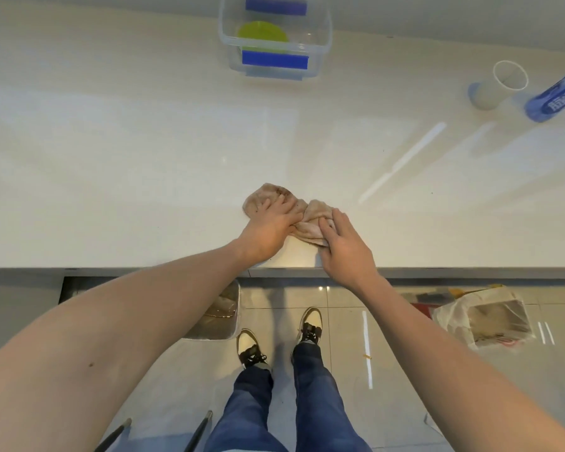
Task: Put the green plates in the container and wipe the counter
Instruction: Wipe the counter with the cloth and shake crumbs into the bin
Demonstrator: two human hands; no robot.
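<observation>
A crumpled beige cloth (310, 223) with brown stains lies on the pale counter (128, 164) near its front edge. My left hand (269, 228) presses flat on the cloth's left part, fingers spread. My right hand (344, 247) grips the cloth's right part, fingers curled into the folds. At the back of the counter stands a clear plastic container (320, 34) with blue tape strips. Green plates (262, 35) lie inside it; how many I cannot tell.
A clear plastic cup (493, 89) and a blue bottle (558, 96) stand at the counter's back right. Below the counter edge are a metal bin (216, 318), a plastic bag of rubbish (490, 318) and my own feet on the tiled floor.
</observation>
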